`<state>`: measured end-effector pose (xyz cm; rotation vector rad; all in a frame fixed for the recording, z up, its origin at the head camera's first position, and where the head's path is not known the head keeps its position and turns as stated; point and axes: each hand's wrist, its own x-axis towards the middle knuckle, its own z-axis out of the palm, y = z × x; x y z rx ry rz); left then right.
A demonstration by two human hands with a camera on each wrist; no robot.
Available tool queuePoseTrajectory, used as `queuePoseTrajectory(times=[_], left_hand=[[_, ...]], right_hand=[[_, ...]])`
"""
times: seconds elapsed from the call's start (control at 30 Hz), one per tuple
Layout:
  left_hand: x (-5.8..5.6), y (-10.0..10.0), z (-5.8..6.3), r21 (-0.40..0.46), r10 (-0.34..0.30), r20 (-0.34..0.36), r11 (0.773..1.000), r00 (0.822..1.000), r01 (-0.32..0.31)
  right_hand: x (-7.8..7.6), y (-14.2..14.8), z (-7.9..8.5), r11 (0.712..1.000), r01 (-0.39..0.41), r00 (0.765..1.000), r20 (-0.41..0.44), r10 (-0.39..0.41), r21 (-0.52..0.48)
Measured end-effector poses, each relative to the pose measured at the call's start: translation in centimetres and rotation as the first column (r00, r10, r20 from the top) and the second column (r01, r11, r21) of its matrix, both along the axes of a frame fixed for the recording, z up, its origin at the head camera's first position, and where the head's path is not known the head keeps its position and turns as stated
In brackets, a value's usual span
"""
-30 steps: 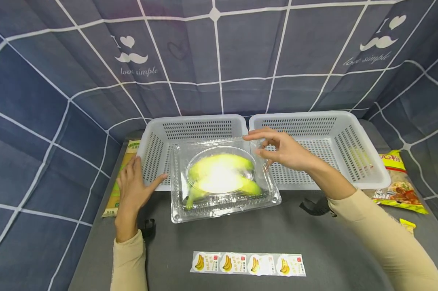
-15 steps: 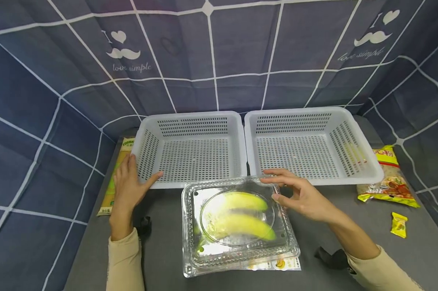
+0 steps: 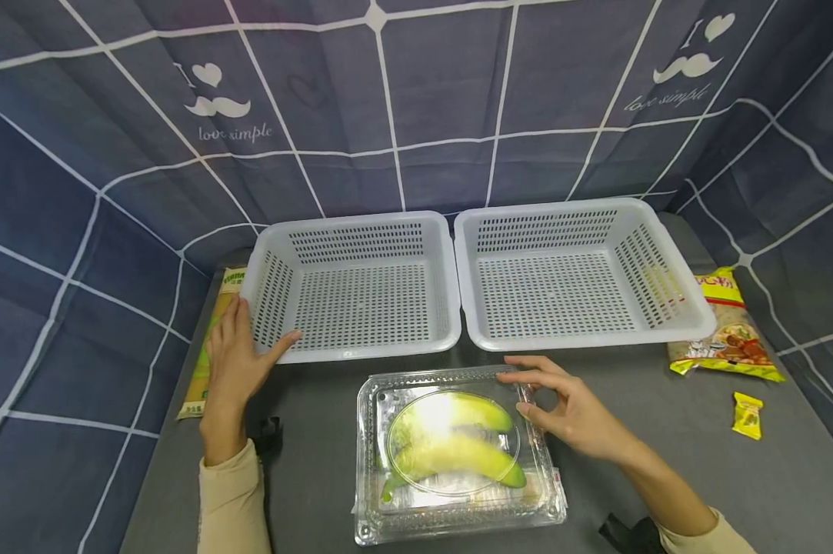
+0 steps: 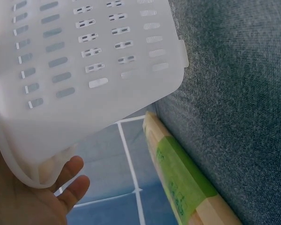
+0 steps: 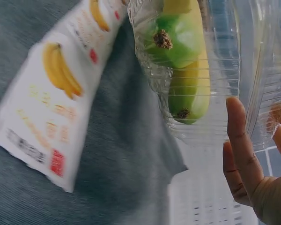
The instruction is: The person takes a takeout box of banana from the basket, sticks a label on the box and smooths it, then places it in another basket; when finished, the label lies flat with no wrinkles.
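A clear plastic clamshell container (image 3: 458, 531) holds two yellow-green bananas (image 3: 451, 454) and sits in front of the baskets. My right hand (image 3: 571, 408) grips its far right corner, fingers at the back edge and thumb on the side. In the right wrist view, a strip of banana stickers (image 5: 61, 93) lies on the cloth beside the container; from the head, the container covers most of it. My left hand (image 3: 236, 354) rests at the front left corner of the left white basket (image 3: 368, 355), its fingers along the outer wall and its thumb stretched by the front rim.
A second white basket (image 3: 589, 338) stands to the right. One food packet (image 3: 724, 331) lies beside it, with a small yellow packet (image 3: 747, 415) nearer. A long green-and-yellow packet (image 3: 204, 365) lies left of the left basket. Grid-patterned cloth (image 3: 333, 100) walls the back and sides.
My right hand has brought the container from over the left basket toward me, down over the sticker strip. The left hand has stayed at the basket's corner.
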<state>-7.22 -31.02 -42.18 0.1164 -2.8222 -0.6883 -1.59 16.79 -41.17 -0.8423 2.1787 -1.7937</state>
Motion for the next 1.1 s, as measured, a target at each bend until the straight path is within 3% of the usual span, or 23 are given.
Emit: queuePoseTrajectory(times=[0.3,0.67,1.1], left_hand=[[0.0,-0.1,0.4,-0.012,0.009,0.043,1.0,0.999,-0.009],[0.0,0.1,0.4,-0.008,-0.001,0.036,1.0,0.999,0.002],[-0.3,0.0,0.2,-0.006,0.0,0.007,1.0,1.0,0.0]], right_hand=[[-0.3,0.5,-2.4,0.993,0.079,0.996,0.031,-0.082,0.083],[-1.3,0.8,-3.4,0.974,0.171,0.985,-0.027,-0.168,0.149],[-1.7,1.0,-3.4,0.981,0.126,0.991,0.025,-0.131,0.15]])
